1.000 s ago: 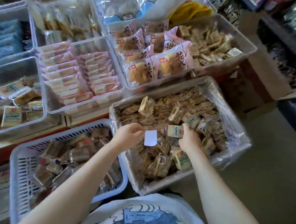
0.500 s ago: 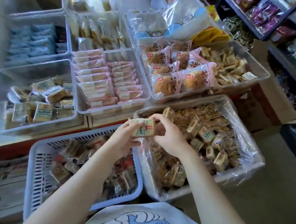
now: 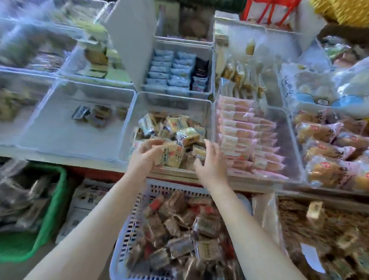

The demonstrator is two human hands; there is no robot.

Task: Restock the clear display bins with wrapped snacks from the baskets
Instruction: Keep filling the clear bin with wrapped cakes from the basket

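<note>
At frame centre, the clear bin [image 3: 137, 120] is half full. Over its front edge the left hand [image 3: 145, 159] pinches wrapped snacks [image 3: 171, 155]; the right hand [image 3: 210, 162] is spread, empty. Loosening that grip early would likely drop snacks into the white basket [image 3: 127, 233] below.

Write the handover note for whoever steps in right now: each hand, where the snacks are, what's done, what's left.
Left hand: grips a few yellow-wrapped snacks over the middle clear bin.
Right hand: open, empty, at that bin's right side.
Done: the bin is partly filled with the same snacks.
Left: release this handful, then fetch more. The white basket below holds brown-wrapped snacks; the neighbouring clear bin on the left is nearly bare.
</note>
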